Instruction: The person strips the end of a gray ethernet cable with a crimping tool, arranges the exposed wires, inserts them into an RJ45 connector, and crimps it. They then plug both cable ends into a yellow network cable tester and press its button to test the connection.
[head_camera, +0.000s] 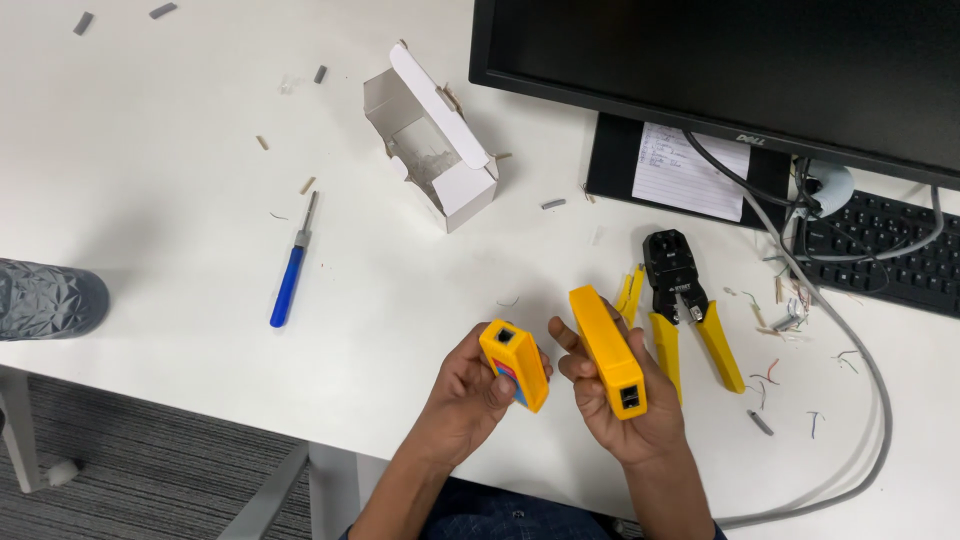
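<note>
Now, step in hand: two yellow halves of a cable tester are held up, apart, over the counter (200, 300) edge at the lower middle of the frame.
Left hand (470, 395): grip clenched round the small tester part (514, 364), socket end up.
Right hand (628, 410): grip clenched round the long tester part (608, 351), sockets facing the camera.
Next move calls for: probably a cable end for each socket, I think.
Nearby: yellow crimping pliers (688, 310) just right of the hands; grey cable (870, 400) curling at right.
Further off: blue screwdriver (291, 265) at left, open white box (432, 135) up top, monitor (720, 60), keyboard (885, 250).
In the way: nothing between the hands; wire scraps (790, 320) litter the right side.
</note>
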